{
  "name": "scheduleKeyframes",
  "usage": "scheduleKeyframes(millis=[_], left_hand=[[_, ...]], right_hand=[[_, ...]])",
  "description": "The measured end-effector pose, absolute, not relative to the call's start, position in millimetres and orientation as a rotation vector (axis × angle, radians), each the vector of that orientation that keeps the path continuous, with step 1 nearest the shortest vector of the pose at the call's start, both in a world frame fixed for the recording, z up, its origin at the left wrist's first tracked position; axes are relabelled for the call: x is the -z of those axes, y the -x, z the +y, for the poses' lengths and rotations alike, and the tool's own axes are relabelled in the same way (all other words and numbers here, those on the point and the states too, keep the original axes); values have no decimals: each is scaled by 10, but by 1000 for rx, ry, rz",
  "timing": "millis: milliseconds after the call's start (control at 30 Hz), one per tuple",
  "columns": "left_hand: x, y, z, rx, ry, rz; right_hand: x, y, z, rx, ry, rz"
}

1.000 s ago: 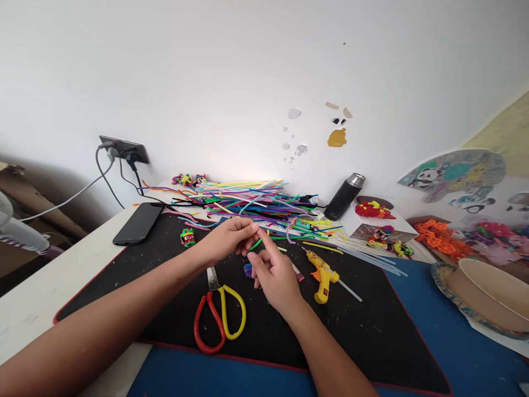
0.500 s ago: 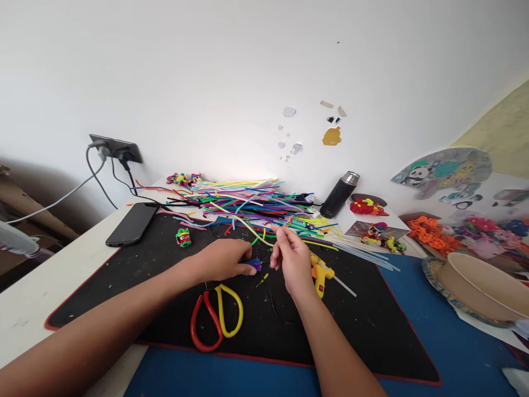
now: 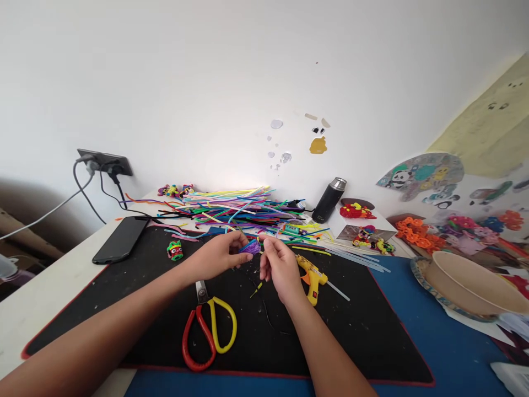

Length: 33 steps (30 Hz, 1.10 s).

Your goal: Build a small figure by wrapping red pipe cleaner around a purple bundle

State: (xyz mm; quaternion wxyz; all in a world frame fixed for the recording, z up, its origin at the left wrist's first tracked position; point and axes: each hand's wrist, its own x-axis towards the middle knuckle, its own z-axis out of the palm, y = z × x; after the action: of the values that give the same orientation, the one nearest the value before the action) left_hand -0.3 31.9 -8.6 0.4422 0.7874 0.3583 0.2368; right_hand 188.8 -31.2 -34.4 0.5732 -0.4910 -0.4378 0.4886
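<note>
The left hand point(image 3: 225, 253) is gripping a purple-and-blue piece point(image 3: 251, 248), its thumb pressing along the near side and the fingers curling behind. The right hand point(image 3: 279, 264) is meeting the piece's other end, thumb and forefinger drawing together there — whether they are pinching a strand, I cannot tell. So the piece is sitting between both hands, over a black mat point(image 3: 351, 336) that is covering part of the counter point(image 3: 440, 336).

Just below the piece, nearer the person, a small yellow-green scrap point(image 3: 257, 289) is lying on the mat. Below the left hand, scissors point(image 3: 214, 325) with one red and one yellow handle are resting. A yellow glue gun point(image 3: 314, 281) is lying just right of the right hand. Left of the left hand, a small green-and-red figure point(image 3: 174, 250) is standing, with a phone point(image 3: 122, 240) lying farther left. Beyond both hands, coloured stems point(image 3: 235, 205) are piling up — a black flask point(image 3: 329, 201) is leaning to their right.
</note>
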Motion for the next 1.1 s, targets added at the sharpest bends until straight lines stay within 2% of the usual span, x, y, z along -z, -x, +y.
scheduleKeyframes(millis=[600, 1100], left_hand=[[62, -82, 115, -762, -1964, 752], [67, -117, 101, -798, -1627, 630]], right_hand=[[384, -1853, -303, -1197, 1066, -919], [320, -1812, -346, -1340, 985, -856]])
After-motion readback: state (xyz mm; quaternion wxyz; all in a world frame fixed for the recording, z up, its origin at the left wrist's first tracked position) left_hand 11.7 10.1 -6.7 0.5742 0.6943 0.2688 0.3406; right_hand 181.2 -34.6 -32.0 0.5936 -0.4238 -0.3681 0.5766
